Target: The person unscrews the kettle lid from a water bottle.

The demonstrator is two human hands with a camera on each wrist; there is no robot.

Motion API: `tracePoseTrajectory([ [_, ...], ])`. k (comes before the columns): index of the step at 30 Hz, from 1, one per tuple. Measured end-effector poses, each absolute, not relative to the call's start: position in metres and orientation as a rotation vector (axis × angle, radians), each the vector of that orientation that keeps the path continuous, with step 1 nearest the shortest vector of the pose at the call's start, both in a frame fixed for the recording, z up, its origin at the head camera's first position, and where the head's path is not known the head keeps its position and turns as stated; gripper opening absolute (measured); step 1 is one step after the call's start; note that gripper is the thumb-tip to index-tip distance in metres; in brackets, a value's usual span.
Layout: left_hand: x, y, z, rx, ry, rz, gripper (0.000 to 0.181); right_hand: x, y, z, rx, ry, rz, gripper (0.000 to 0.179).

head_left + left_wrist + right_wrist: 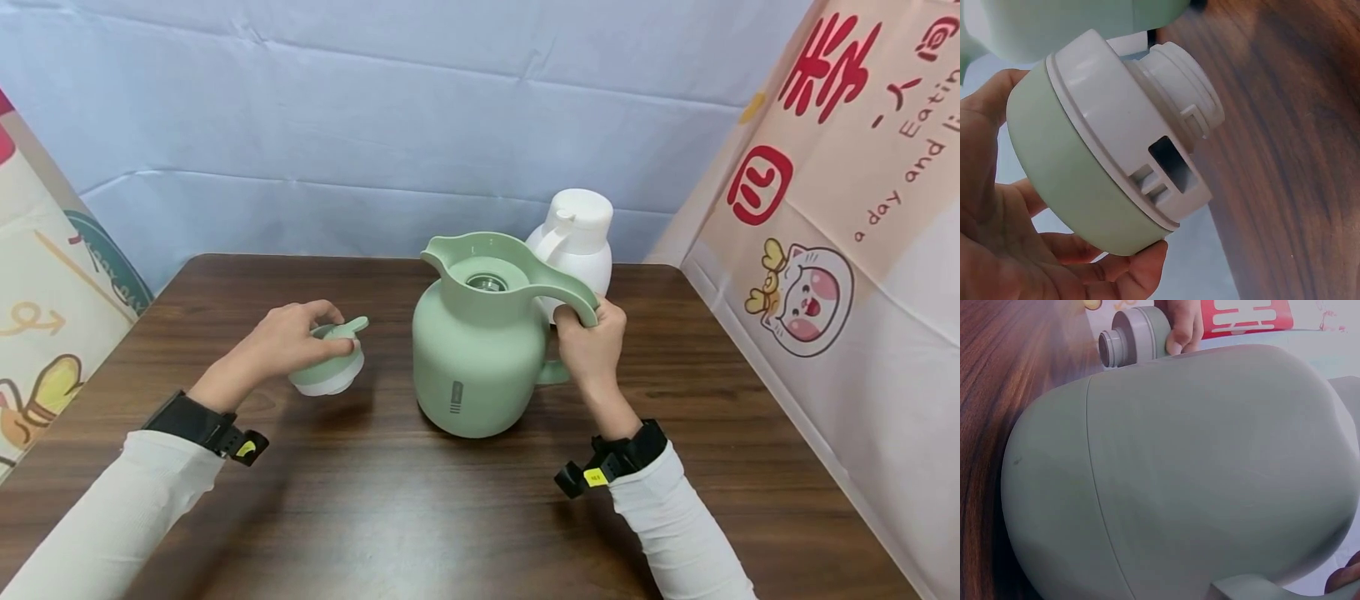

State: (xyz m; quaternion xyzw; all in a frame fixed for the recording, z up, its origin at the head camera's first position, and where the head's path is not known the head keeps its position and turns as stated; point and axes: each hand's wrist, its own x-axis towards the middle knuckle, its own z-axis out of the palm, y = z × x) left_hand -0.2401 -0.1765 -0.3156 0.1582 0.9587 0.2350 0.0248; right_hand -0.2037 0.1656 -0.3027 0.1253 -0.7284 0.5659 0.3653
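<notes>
In the head view I have my left grip (287,337) clamped on the lid (339,375), left of centre in the frame and raised above the counter (480,517); the left wrist view shows its white neck (1179,87) turned toward the wood. My right grip (597,343) is closed round the handle (562,283) of the green pot (480,358), upright mid-frame with its mouth (486,282) uncovered. Behind it, upper right of centre, I see a white jug (581,218), partly hidden.

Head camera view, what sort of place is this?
Probably a makeshift tabletop demo space: a brown table with a creased pale-blue backdrop behind it, and a printed cartoon sheet on the right.
</notes>
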Motion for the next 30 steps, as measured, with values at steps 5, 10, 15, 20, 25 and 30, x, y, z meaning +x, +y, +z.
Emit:
tracePoseTrajectory([
  [5, -0.2401, -0.1770, -0.3182, 0.491, 2.962, 0.718, 0.047, -0.2038, 0.1655, -0.3026, 0.322, -1.872, 1.462, 0.036],
  [10, -0.2404, -0.1778, -0.3187, 0.500, 2.965, 0.707, 0.049, -0.2040, 0.1655, -0.3029, 0.315, -1.874, 1.456, 0.032],
  [15, -0.2404, -0.1780, -0.3172, 0.533, 2.955, 0.699, 0.050, -0.2040, 0.1655, -0.3031, 0.308, -1.871, 1.455, 0.031],
  [20, -0.2400, -0.1781, -0.3185, 0.604, 2.914, 0.699, 0.046, -0.2043, 0.1650, -0.3032, 0.309, -1.879, 1.447, 0.036],
  [25, -0.2383, -0.1771, -0.3204, 0.613, 2.873, 0.735, 0.043, -0.2043, 0.1647, -0.3030, 0.316, -1.876, 1.454, 0.035],
  [30, -0.2360, -0.1767, -0.3197, 0.609, 2.854, 0.802, 0.038, -0.2038, 0.1647, -0.3027, 0.295, -1.881, 1.453, 0.035],
])
